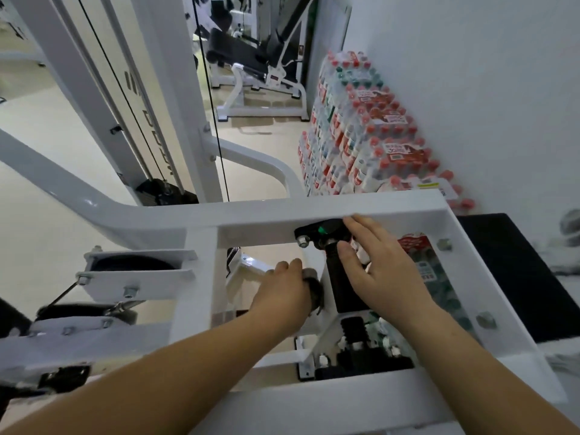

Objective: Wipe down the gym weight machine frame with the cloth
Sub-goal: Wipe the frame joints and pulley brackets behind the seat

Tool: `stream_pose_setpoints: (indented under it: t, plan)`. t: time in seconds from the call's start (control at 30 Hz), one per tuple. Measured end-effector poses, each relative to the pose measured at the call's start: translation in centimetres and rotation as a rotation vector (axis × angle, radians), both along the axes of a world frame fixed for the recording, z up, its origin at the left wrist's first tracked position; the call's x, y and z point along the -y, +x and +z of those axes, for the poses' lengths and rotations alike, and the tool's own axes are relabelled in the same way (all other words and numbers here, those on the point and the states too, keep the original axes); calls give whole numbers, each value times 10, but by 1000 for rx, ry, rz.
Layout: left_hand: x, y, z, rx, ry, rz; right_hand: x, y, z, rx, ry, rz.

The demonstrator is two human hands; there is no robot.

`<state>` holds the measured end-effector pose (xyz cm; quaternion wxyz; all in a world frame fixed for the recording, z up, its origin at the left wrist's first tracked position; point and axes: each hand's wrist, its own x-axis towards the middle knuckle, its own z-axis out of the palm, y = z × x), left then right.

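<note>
Gym, weight machine frame [219, 215], bench [251, 62]

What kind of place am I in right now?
Most likely a gym: a white cable weight machine frame, a black padded bench behind it, and stacked packs of bottled water against the wall.

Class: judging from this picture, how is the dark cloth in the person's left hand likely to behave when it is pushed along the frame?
The cloth is bunched under the left hand, so it is probably soft and floppy. It looks small and likely light. The white frame looks glossy, so it may slide easily.
</note>
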<state>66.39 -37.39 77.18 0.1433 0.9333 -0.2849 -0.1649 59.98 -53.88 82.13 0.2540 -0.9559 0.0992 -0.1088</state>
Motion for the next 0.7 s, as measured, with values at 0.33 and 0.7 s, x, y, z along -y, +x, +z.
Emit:
stream_pose_setpoints:
  t: [0.33,0.7]
  plan:
    - [12,-28,22,-1037,-681,513,37,31,-17,138,-261,212]
    - [30,-36,11,-818,-843,359,45,49,-31,236,-228,327]
